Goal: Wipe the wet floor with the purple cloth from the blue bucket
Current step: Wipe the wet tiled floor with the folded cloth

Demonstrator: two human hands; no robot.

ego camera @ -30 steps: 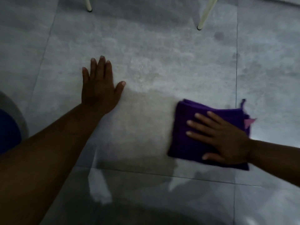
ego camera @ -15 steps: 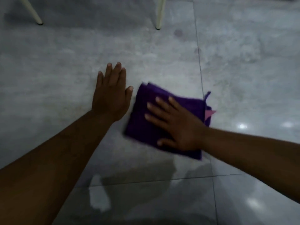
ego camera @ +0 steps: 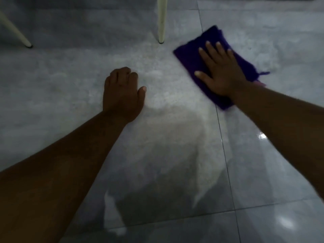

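Observation:
The folded purple cloth [ego camera: 188, 56] lies flat on the grey tiled floor [ego camera: 166, 151] at the upper right, straddling a tile joint. My right hand [ego camera: 220, 71] presses down on it with the palm flat and the fingers spread, covering its middle. My left hand [ego camera: 122, 95] rests on the floor left of the cloth and apart from it, fingers curled under, holding nothing. The tiles near me shine with wet reflections. The blue bucket is out of view.
A cream furniture leg [ego camera: 161, 20] stands on the floor just left of the cloth's far corner. A second, slanted leg [ego camera: 15, 32] is at the far left. Tile joints [ego camera: 222, 137] run past the cloth toward me.
My right hand has slid the cloth away from my left hand, to the right and farther out, close to the cream leg. My left hand's fingers have curled from flat into a loose fist.

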